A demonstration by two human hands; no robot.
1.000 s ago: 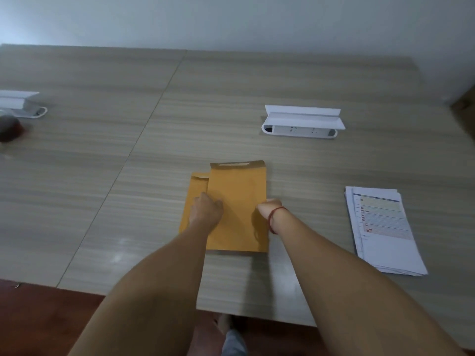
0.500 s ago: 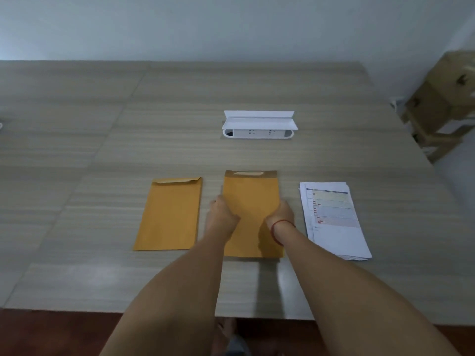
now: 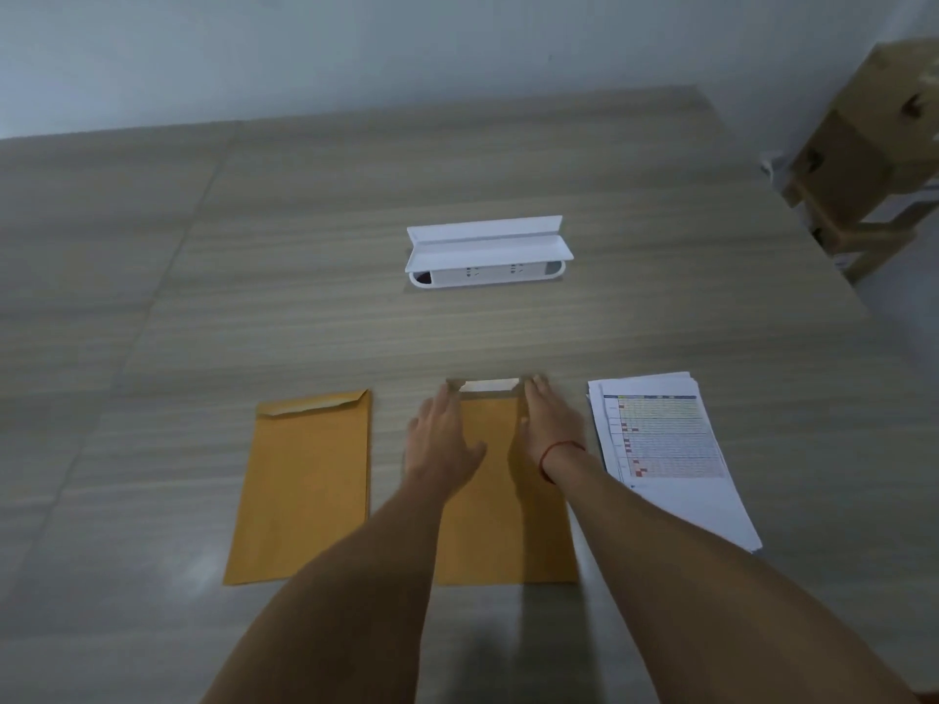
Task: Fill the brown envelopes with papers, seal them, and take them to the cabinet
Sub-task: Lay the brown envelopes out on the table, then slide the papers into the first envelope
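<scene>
Two brown envelopes lie flat on the wooden table (image 3: 508,337). The left envelope (image 3: 305,485) lies alone with its flap slightly raised. On the middle envelope (image 3: 500,520) rest both my hands, fingers stretched flat toward its top flap, where a white strip shows. My left hand (image 3: 439,439) lies along its left edge, my right hand (image 3: 546,429), with a red string at the wrist, along its right edge. Neither hand grips anything. A stack of printed papers (image 3: 665,449) lies just right of the middle envelope.
A white socket box (image 3: 488,256) with its lid up is set into the table beyond the envelopes. Cardboard boxes on a wooden stool (image 3: 874,160) stand past the table's right edge. A wall runs behind the table.
The two envelopes, stacked a second ago, now lie side by side. My hands slid from the middle envelope's lower part up to its top flap and flattened out.
</scene>
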